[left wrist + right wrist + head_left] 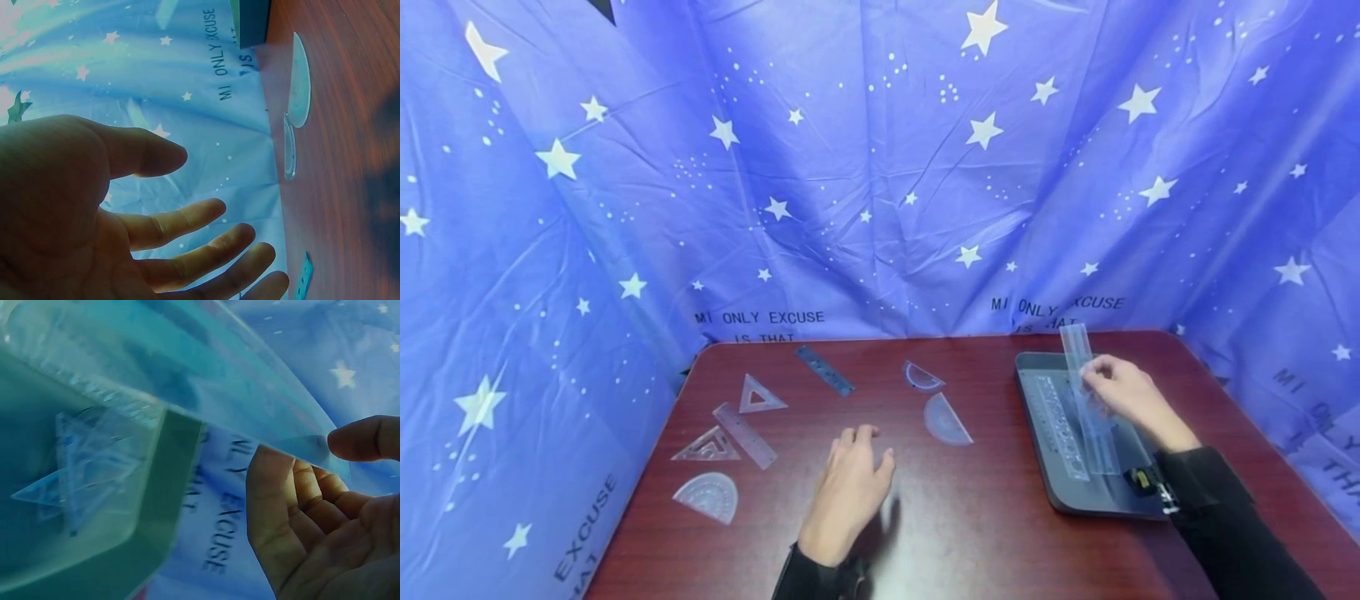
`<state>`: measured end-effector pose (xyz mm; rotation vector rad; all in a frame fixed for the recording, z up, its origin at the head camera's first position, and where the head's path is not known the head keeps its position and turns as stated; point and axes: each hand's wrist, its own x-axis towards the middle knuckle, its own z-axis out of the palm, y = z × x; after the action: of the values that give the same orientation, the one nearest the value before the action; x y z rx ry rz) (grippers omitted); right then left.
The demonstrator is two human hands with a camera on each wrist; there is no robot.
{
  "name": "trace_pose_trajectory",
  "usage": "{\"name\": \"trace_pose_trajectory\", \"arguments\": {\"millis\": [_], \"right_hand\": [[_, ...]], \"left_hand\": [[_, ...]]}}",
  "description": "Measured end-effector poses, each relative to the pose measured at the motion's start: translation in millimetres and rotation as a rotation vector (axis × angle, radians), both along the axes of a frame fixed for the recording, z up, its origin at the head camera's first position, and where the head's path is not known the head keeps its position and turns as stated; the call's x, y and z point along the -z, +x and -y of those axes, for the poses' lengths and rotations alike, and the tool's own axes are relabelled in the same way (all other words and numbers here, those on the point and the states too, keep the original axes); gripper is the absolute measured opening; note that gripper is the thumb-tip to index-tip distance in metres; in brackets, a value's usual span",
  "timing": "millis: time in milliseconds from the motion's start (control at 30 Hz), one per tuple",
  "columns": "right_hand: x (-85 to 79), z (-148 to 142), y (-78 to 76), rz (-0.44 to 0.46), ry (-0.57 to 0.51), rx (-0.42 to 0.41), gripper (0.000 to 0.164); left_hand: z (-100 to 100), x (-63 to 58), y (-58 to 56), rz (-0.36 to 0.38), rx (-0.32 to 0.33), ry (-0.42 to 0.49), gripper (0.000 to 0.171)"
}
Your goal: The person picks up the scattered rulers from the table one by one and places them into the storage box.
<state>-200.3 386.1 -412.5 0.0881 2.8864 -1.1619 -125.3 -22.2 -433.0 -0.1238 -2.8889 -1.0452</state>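
My right hand (1123, 396) pinches a long clear plastic ruler (1097, 437) between thumb and fingers, tilted over a grey tray (1090, 496). In the right wrist view the held ruler (219, 394) crosses above the tray, its end between thumb and forefinger. Another clear ruler (1062, 429) shows in the tray's left part. Clear set squares (94, 475) lie piled inside the tray in the right wrist view. My left hand (850, 492) hovers over the middle of the table, fingers spread and relaxed, with nothing in it.
On the table's left lie two set squares (760, 396) (707, 446), a pinkish ruler (745, 435) and a protractor (709, 496). A blue ruler (824, 371) is farther back. Two protractors (947, 421) (922, 377) lie between left hand and tray. Starry blue curtains (865, 167) surround the table.
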Motion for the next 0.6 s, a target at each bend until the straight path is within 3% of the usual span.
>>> {"name": "trace_pose_trajectory", "arguments": {"millis": [233, 433, 600], "right_hand": [[25.3, -12.5, -19.0, 0.15, 0.092, 0.022, 0.03], [43.5, -13.8, -25.4, 0.22, 0.169, -0.003, 0.021], [48.5, -14.6, -29.0, 0.248, 0.191, 0.02, 0.017]], "left_hand": [[0.4, 1.3, 1.3, 0.013, -0.012, 0.007, 0.039], [1.0, 2.6, 0.4, 0.024, -0.009, -0.003, 0.038], [0.4, 3.6, 0.0, 0.03, -0.003, -0.016, 0.037]]}}
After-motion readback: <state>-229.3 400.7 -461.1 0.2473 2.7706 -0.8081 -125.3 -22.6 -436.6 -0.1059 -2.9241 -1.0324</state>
